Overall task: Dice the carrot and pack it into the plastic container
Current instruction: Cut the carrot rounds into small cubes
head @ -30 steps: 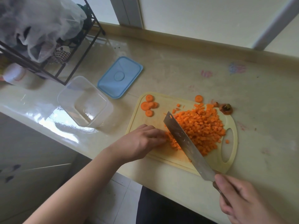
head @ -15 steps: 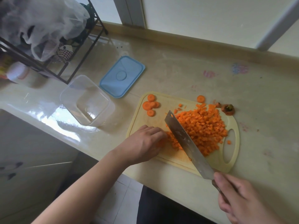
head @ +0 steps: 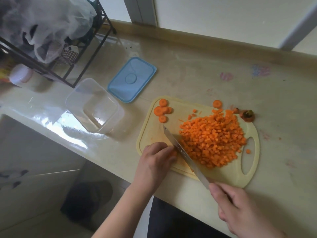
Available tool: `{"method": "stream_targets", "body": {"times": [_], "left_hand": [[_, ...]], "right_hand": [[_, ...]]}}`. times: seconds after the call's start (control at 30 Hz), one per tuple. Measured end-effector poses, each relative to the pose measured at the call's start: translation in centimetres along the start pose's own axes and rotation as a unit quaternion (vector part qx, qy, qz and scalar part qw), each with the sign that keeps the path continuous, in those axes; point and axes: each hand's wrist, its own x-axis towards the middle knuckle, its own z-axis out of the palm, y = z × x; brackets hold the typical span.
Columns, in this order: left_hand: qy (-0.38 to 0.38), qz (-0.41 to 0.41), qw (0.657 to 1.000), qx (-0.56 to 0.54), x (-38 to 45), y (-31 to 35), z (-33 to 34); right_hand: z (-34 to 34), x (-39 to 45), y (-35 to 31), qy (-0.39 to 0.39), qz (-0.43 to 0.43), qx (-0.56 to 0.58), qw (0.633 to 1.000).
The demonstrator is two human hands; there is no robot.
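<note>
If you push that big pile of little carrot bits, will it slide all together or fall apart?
The carrot pile would probably spread and crumble, being loose small cubes. Some bits may tumble off the cutting board, since strays already lie near its handle hole.

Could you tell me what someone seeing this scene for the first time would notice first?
The eye goes straight to the bright heap of diced carrot on the right half of the pale yellow cutting board. Along its left edge lies the knife, gripped by the right hand, while the left hand holds down a carrot piece beside the blade. To the board's left the clear plastic container stands empty, its blue lid lying behind it.
</note>
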Motion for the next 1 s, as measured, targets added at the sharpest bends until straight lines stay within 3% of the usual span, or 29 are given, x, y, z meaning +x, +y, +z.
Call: {"method": "stream_targets", "body": {"times": [0.27, 0.5, 0.67, 1.0], "left_hand": [[0.003, 0.048, 0.998, -0.027, -0.3, -0.4, 1.3], [0.026, 0.079, 0.996, 0.023, -1.0, -0.8, 0.6], [-0.006, 0.132, 0.991, 0.01, -0.8, -1.2, 0.7], [-0.015, 0.133, 0.991, -0.003, -0.6, -1.2, 0.8]], "right_hand": [[-0.4, 0.7, 0.7, 0.024, -0.015, -0.007, 1.0], [-0.5, 0.5, 0.5, 0.042, -0.018, 0.01, 0.999], [-0.7, 0.0, -0.3, 0.015, -0.025, -0.007, 1.0], [-0.7, -0.3, -0.1, 0.019, -0.04, -0.045, 0.998]]}}
